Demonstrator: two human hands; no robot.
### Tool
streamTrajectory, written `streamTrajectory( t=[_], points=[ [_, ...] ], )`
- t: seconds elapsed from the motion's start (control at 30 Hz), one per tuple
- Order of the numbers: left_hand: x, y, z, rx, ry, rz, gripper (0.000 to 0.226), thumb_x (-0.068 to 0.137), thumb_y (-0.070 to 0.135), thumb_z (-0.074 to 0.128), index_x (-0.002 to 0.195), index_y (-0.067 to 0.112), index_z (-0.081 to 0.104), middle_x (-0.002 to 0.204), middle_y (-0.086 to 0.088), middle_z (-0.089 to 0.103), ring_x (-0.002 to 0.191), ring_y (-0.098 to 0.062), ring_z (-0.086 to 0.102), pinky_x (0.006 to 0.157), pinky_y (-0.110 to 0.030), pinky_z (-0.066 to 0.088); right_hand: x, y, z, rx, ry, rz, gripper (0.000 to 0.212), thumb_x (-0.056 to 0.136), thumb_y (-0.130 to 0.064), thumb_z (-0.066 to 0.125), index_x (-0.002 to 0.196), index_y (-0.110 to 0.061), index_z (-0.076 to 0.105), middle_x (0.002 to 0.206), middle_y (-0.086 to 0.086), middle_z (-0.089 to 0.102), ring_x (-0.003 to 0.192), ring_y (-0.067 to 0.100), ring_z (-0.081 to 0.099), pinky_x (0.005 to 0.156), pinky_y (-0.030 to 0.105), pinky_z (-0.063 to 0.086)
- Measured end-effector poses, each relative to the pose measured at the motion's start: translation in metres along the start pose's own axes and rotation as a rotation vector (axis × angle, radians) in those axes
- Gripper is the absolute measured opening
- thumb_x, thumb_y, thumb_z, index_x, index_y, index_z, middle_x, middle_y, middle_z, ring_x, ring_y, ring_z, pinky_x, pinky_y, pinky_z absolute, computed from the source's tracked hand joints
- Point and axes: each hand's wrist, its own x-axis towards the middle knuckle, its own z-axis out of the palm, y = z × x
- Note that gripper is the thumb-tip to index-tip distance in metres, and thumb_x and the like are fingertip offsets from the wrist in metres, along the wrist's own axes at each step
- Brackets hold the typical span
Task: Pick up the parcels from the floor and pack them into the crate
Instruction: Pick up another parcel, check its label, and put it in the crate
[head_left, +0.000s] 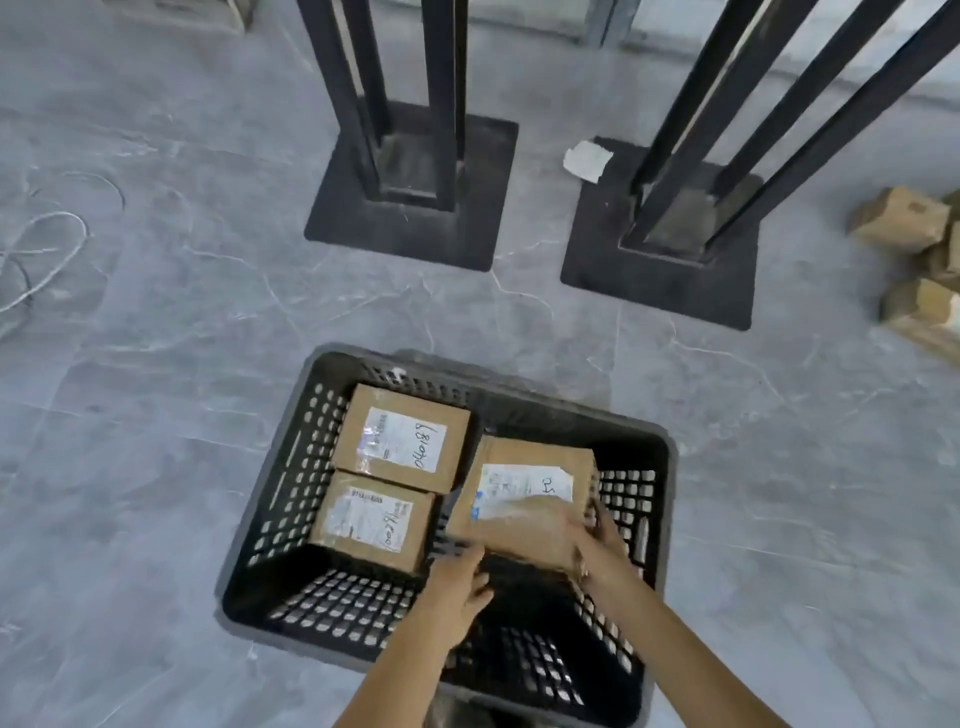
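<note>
Right hand (597, 540): we grip the tilted brown cardboard parcel (524, 483) over the free 3 o'clock side of the black plastic crate (524, 402).
Left hand (457, 577): grip unclear.

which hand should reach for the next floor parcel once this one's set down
Likely the right hand: the loose parcels lie on the floor right of the crate, on that hand's side.

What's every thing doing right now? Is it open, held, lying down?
Crate: open-topped, partly filled.
Two labelled parcels: lying flat inside, labels up.
Third parcel: tilted, held over crate's right side.
Right grip: holds third parcel.
Left grip: at its near edge; hold unclear.
Floor parcels: piled, unpacked.
</note>
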Motion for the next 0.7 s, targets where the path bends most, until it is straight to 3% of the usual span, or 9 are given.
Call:
streamTrajectory(
  t=[0.07, 0.13, 0.23, 0.37, 0.47, 0.53, 0.6, 0.7],
  points=[
    [0.043, 0.000, 0.008, 0.003, -0.040, 0.108, 0.035, 0.098, 0.008, 0.046, 0.132, 0.006, 0.044, 0.126, -0.011, 0.050, 0.120, -0.025, 0.048, 0.102, -0.043, 0.039, 0.055, 0.019, 0.005, 0.054, -0.064, -0.001, 0.056, 0.091, -0.023, 0.061, 0.140, -0.034, 0.035, 0.127, 0.004, 0.058, 0.107, 0.024, 0.060, 0.068, 0.034, 0.055],
    [0.075, 0.001, 0.014, 0.019, -0.030, 0.193, 0.023, 0.098, 0.006, 0.044, 0.120, 0.009, 0.052, 0.113, -0.006, 0.055, 0.112, -0.020, 0.050, 0.096, -0.038, 0.041, 0.101, 0.033, 0.008, 0.103, -0.115, -0.012, 0.052, 0.093, -0.023, 0.057, 0.140, -0.033, 0.037, 0.129, 0.003, 0.057, 0.112, 0.024, 0.058, 0.074, 0.040, 0.055],
    [0.110, -0.001, 0.014, 0.023, 0.018, 0.232, 0.015, 0.098, 0.004, 0.044, 0.102, 0.013, 0.056, 0.097, -0.002, 0.057, 0.104, -0.017, 0.051, 0.097, -0.037, 0.041, 0.147, 0.051, 0.015, 0.107, -0.087, -0.038, 0.049, 0.097, -0.019, 0.050, 0.144, -0.027, 0.035, 0.134, 0.007, 0.055, 0.112, 0.024, 0.056, 0.070, 0.029, 0.054],
    [0.125, 0.005, 0.011, 0.084, -0.003, 0.247, 0.021, 0.099, 0.008, 0.041, 0.116, 0.011, 0.054, 0.104, -0.002, 0.059, 0.110, -0.017, 0.049, 0.105, -0.039, 0.036, 0.161, 0.059, 0.029, -0.184, 0.105, -0.095, 0.052, 0.100, -0.028, 0.043, 0.149, -0.023, 0.025, 0.141, 0.008, 0.046, 0.122, 0.027, 0.050, 0.099, 0.041, 0.046],
    [0.112, 0.014, 0.013, 0.381, 0.015, 0.230, 0.027, 0.099, 0.008, 0.039, 0.121, 0.017, 0.052, 0.123, -0.005, 0.052, 0.117, -0.018, 0.047, 0.103, -0.040, 0.039, 0.147, 0.047, 0.025, -0.403, 0.117, -0.101, 0.064, 0.097, -0.038, 0.045, 0.151, -0.020, 0.016, 0.150, 0.015, 0.033, 0.130, 0.034, 0.043, 0.106, 0.046, 0.040],
    [0.095, 0.021, 0.015, 0.628, 0.063, 0.276, 0.033, 0.098, 0.008, 0.037, 0.130, 0.013, 0.048, 0.115, -0.007, 0.054, 0.107, -0.021, 0.052, 0.091, -0.036, 0.043, 0.126, 0.030, 0.021, -0.529, 0.153, -0.073, 0.070, 0.097, -0.042, 0.045, 0.152, -0.013, 0.012, 0.154, 0.019, 0.021, 0.136, 0.036, 0.035, 0.107, 0.041, 0.035],
    [0.066, 0.027, 0.018, 0.827, 0.104, 0.371, 0.038, 0.097, 0.010, 0.039, 0.134, 0.011, 0.045, 0.112, -0.005, 0.056, 0.094, -0.017, 0.050, 0.079, -0.030, 0.040, 0.093, 0.008, 0.018, -0.595, 0.170, -0.122, 0.063, 0.099, -0.039, 0.042, 0.150, -0.008, 0.020, 0.152, 0.020, 0.025, 0.135, 0.034, 0.036, 0.106, 0.037, 0.035],
    [-0.006, 0.031, 0.028, 1.016, 0.093, 0.538, 0.036, 0.098, 0.012, 0.039, 0.131, 0.009, 0.050, 0.130, -0.007, 0.054, 0.110, -0.020, 0.052, 0.087, -0.025, 0.037, 0.024, -0.034, 0.011, -0.641, 0.059, -0.273, 0.044, 0.100, -0.031, 0.041, 0.139, -0.009, 0.041, 0.141, 0.016, 0.044, 0.126, 0.028, 0.046, 0.101, 0.033, 0.037]
  ],
)
